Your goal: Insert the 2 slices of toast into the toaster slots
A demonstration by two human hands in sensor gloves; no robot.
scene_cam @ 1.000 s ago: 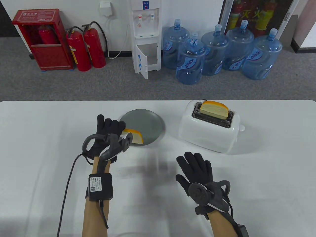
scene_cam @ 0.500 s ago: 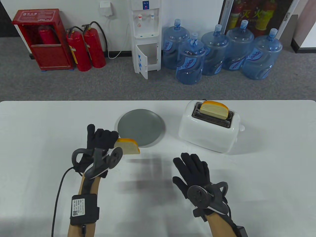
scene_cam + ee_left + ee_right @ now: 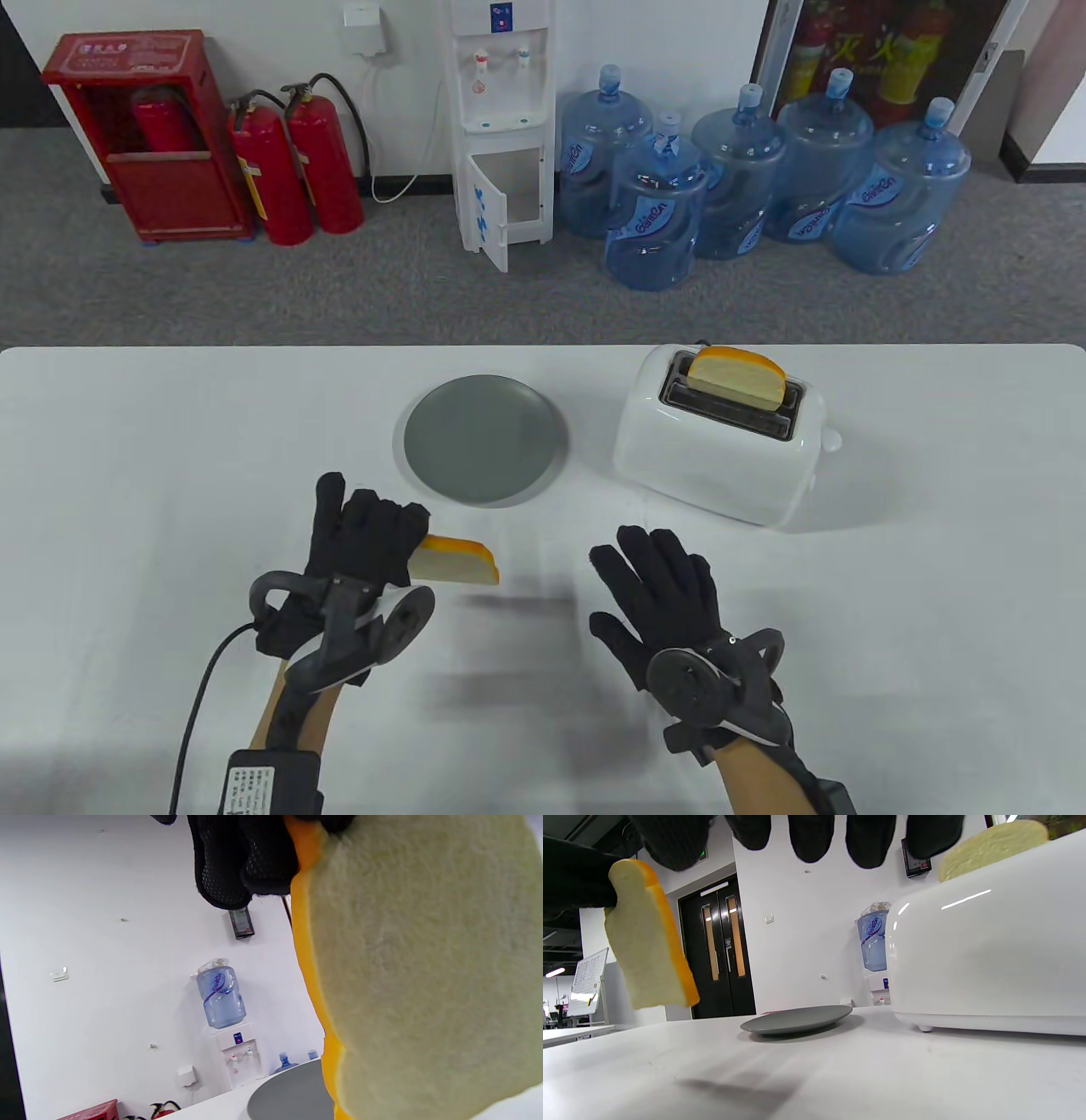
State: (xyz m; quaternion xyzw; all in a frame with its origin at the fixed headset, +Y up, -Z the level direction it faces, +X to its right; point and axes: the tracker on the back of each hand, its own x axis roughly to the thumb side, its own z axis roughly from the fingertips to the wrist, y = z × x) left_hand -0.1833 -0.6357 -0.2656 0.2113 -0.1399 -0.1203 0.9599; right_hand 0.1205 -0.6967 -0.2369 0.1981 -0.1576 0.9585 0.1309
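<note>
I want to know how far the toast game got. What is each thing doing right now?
Left hand: holds a toast slice.
Held slice: in the air above the table, off the plate.
Right hand: open, holds nothing.
Plate: bare, on the table.
Toaster: far slot filled, near slot free.
Other slice: stands upright in the far slot, top sticking out.

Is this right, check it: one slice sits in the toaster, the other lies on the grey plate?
Not quite. One slice does sit in the toaster, but the other slice is held in the air by the left hand, off the plate. The table view shows it.
</note>
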